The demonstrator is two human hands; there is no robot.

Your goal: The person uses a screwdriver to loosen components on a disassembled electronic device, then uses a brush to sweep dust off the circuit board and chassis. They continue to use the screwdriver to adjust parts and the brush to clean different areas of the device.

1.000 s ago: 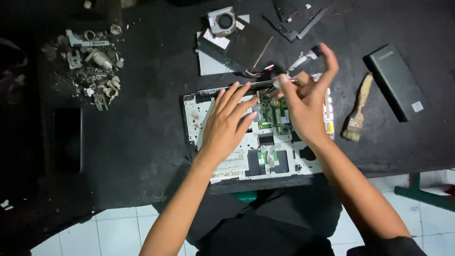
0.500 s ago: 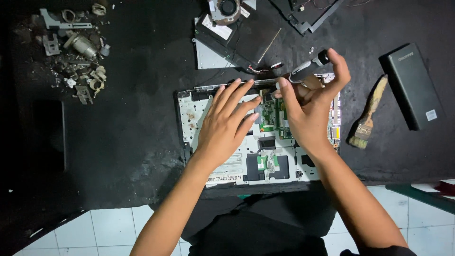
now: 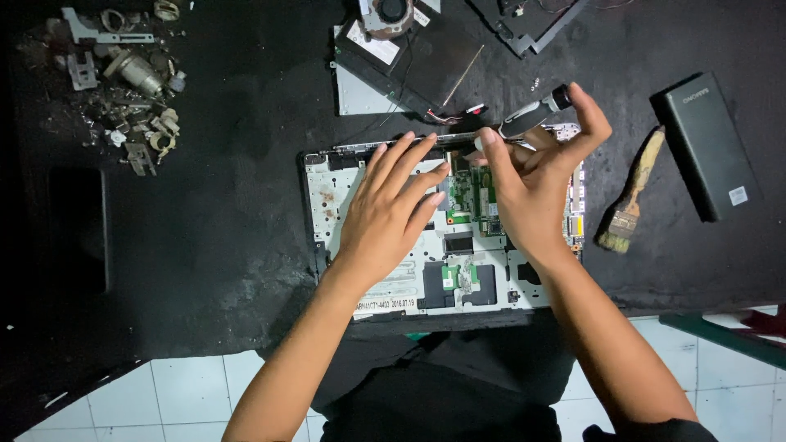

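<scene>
opened laptop chassis [image 3: 393,282] lies flat on the black desk [image 3: 229,229], at its near edge, directly in front of the person. its inner face is up: a pale metal shield with dark cut-outs, and a green circuit board [image 3: 468,196] exposed near the middle.

left hand [image 3: 389,217]: palm down, resting flat on the left half of the chassis. fingers [image 3: 401,160] are stretched out and slightly spread, tips reaching the far edge of the chassis. it grips nothing; it only presses on the shield.

right hand [image 3: 532,184]: over the upper right part of the chassis, just beside the circuit board. fingers are curled around a screwdriver [image 3: 532,116] with a grey and black handle; forefinger and thumb pinch the lower part of the handle, and another finger arches over its top end. the tool is tilted, its tip pointing down toward the far edge of the chassis; the tip itself is hidden behind the fingers.

surroundings: a paintbrush [image 3: 632,196] with a wooden handle lies just to the right of the chassis. a slim black rectangular box [image 3: 708,147] lies further right. a cooling fan [image 3: 391,16] sits on a dark panel at the far edge. a heap of small metal scrap parts [image 3: 123,74] lies at far left, well apart from both hands.
</scene>
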